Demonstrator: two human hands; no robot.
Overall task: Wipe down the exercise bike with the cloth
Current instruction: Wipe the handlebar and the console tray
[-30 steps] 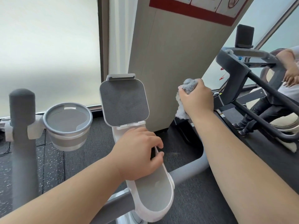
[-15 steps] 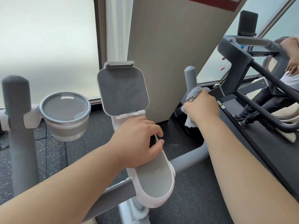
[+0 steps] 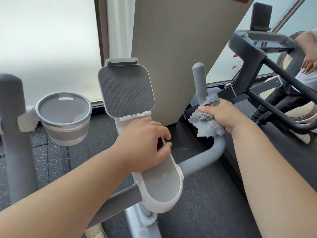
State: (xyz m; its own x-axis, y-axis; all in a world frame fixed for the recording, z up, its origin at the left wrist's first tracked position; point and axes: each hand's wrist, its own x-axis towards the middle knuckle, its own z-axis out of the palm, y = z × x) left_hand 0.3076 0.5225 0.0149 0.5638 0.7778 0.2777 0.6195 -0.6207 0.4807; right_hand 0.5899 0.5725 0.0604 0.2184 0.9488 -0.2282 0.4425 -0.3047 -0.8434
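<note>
Fingers [image 3: 205, 109] of the right hand [image 3: 221, 115] are clenched round a bunched grey cloth [image 3: 208, 127], pressing it against the foot of the right upright grip [image 3: 199, 79], just above the bend of the grey handlebar [image 3: 202, 158]; loose folds of the cloth hang down over that bend. The left hand [image 3: 144, 145] steadies the exercise bike [image 3: 140, 225], its fingers [image 3: 164, 134] curled over the rim of the white console tray [image 3: 163, 182], close below the textured grey tablet pad [image 3: 126, 93]. To the left, a grey cup holder [image 3: 63, 117] is clamped to the left upright grip [image 3: 10, 100], well apart from both hands. Beyond the bike stand a beige pillar [image 3: 171, 48] and, at right, a dark treadmill [image 3: 257, 54], where part of another person [image 3: 308, 64] is in view; dark speckled floor [image 3: 205, 203] lies beneath. The job appears to be in progress on the right grip, with the cloth low on its shaft. No streaks or damp patches show which surfaces have already been covered, so the tablet pad, console tray, cup holder, left grip and lower frame may all be left to do.
</note>
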